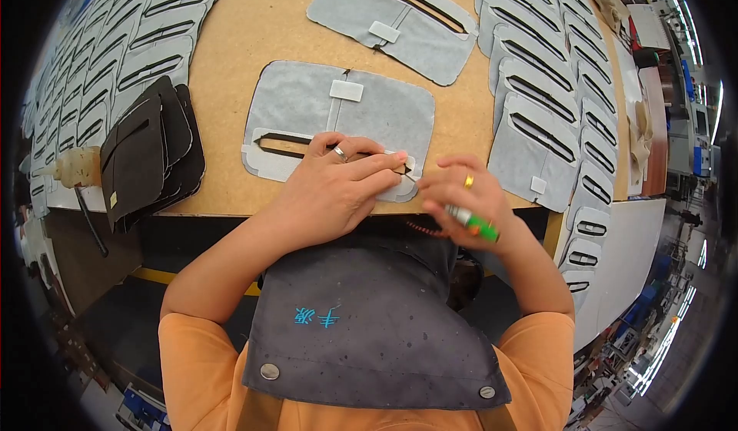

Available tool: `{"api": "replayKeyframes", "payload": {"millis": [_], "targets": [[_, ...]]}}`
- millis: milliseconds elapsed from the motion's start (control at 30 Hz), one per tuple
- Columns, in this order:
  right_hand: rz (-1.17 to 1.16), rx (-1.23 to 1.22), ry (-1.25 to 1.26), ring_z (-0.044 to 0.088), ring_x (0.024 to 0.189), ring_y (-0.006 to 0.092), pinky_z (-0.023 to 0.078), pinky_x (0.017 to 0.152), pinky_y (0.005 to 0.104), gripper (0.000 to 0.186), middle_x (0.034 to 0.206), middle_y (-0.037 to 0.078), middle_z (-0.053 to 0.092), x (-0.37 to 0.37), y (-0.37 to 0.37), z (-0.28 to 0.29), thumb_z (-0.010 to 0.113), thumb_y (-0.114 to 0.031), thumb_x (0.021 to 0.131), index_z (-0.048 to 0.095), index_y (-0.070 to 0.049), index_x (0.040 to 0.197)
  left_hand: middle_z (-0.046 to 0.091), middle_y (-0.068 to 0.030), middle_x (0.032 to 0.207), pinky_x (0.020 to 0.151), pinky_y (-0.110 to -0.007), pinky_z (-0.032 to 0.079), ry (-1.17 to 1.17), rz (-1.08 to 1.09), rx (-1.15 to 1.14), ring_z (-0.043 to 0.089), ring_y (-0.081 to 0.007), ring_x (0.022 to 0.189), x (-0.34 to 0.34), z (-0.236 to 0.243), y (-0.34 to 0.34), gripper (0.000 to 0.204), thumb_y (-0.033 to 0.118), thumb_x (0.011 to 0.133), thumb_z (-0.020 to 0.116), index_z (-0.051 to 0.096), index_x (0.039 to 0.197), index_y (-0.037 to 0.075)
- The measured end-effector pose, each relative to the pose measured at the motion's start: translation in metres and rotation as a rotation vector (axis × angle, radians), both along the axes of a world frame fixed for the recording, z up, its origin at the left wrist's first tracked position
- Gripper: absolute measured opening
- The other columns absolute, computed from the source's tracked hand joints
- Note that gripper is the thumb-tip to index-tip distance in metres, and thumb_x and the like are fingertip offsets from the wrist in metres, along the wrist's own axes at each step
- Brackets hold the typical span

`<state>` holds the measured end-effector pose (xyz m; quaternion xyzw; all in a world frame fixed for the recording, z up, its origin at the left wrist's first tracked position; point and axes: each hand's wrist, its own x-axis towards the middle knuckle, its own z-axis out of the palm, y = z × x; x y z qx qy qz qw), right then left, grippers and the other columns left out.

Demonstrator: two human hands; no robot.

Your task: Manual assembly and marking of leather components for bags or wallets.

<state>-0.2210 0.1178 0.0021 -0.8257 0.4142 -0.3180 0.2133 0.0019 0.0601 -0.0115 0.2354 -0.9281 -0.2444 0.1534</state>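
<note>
A grey fabric panel (296, 97) with rounded corners lies near the table's front edge. Along its near side runs a long slot with a dark border, and a white patch (347, 91) sits at its far middle. My left hand (334, 181), a ring on one finger, lies on the slot's right half with its fingers stretched out flat, covering part of it. My right hand (469, 193), slightly blurred, is closed around a slim pointed tool (478, 222) with a white and green handle. Its thin tip meets the slot's right end, beside my left fingertips.
Another grey panel (407, 28) lies farther back. Overlapping rows of similar panels spread along the left (154, 39) and right (534, 135) sides. Dark brown pieces (142, 154) are stacked at the left front, next to a yellowish bottle (79, 167).
</note>
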Motion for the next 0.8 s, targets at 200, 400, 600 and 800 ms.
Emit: {"api": "replayKeyframes", "payload": {"millis": [200,400,600,800], "targets": [[-0.065,-0.242,0.24,0.062,0.079,0.0155,0.045,0.089,0.0358,0.02,0.104,0.002,0.065,-0.002,0.033,-0.018,0.073,-0.012,0.075,0.063,-0.009,0.092,0.057,0.0057,0.123,0.093,-0.036,0.03,-0.001,0.012,0.001,0.052,-0.0159,0.108,-0.001,-0.001,0.001,0.028,0.005,0.075,0.061,0.06,0.102,0.015],[-0.257,0.009,-0.31,0.063,0.089,0.0255,0.049,0.085,0.0381,0.017,0.098,0.009,0.067,-0.008,0.037,-0.026,0.071,-0.007,0.078,0.063,-0.004,0.092,0.059,0.0035,0.116,0.091,-0.035,0.031,0.031,0.045,0.046,0.054,-0.0157,0.105,-0.005,0.0,0.002,0.017,0.009,0.082,0.058,0.06,0.099,0.012],[-0.266,0.005,-0.154,0.062,0.087,0.028,0.049,0.085,0.038,0.012,0.096,0.011,0.066,0.0,0.036,-0.024,0.066,-0.002,0.08,0.063,-0.002,0.091,0.059,0.0018,0.116,0.092,-0.037,0.031,0.04,0.059,-0.05,0.054,-0.017,0.105,-0.006,0.0,0.006,0.025,0.009,0.078,0.061,0.06,0.102,0.012],[-0.307,0.016,-0.196,0.062,0.084,0.0262,0.05,0.081,0.0342,0.013,0.094,0.01,0.067,0.001,0.036,-0.024,0.068,0.0,0.078,0.063,-0.003,0.09,0.056,0.0006,0.115,0.093,-0.039,0.032,0.084,0.004,-0.099,0.052,-0.0177,0.106,-0.005,-0.002,0.008,0.029,0.008,0.073,0.064,0.06,0.101,0.012]]}}
